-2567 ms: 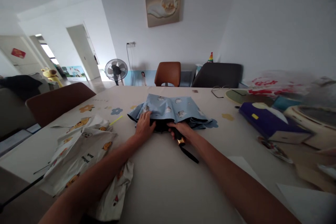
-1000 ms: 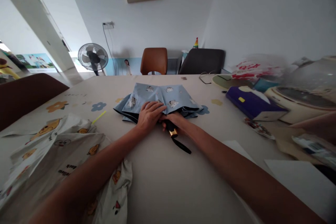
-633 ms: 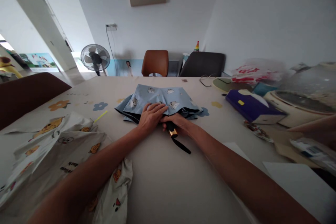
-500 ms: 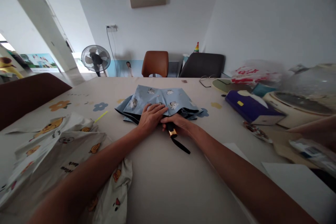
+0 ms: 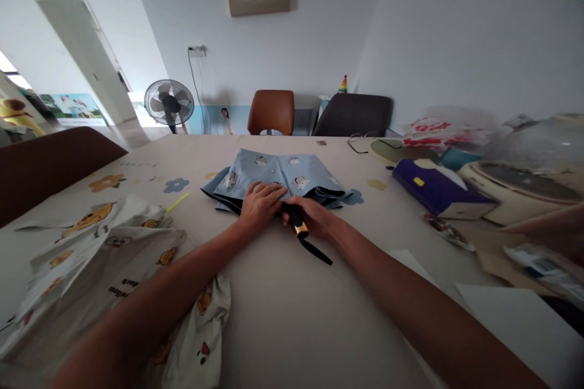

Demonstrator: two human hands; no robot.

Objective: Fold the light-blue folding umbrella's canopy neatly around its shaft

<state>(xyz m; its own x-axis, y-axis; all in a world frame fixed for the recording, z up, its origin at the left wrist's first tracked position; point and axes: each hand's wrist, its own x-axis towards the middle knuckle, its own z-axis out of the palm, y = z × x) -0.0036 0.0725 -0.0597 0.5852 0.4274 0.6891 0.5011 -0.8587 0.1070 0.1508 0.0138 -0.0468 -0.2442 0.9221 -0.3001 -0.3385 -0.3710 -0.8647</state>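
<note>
A collapsed light-blue umbrella [image 5: 278, 173] with small cartoon prints lies on the table [image 5: 283, 310] ahead of me. My left hand [image 5: 259, 205] lies on its canopy with fingers pressed down and gathering the cloth. My right hand [image 5: 310, 217] is closed round the black handle [image 5: 296, 223], whose gold ring and black wrist strap [image 5: 316, 250] stick out toward me.
A second, white umbrella with orange cartoon prints [image 5: 104, 267] lies at the near left. A purple tissue box [image 5: 440, 191], a rice cooker [image 5: 520, 185], bags and papers [image 5: 529, 316] crowd the right side. Chairs stand at the far end [image 5: 271, 112] and the left [image 5: 50, 161].
My left hand slid from the canopy's left part to its middle beside my right hand, then drew its fingers back a little. The right hand kept hold of the handle.
</note>
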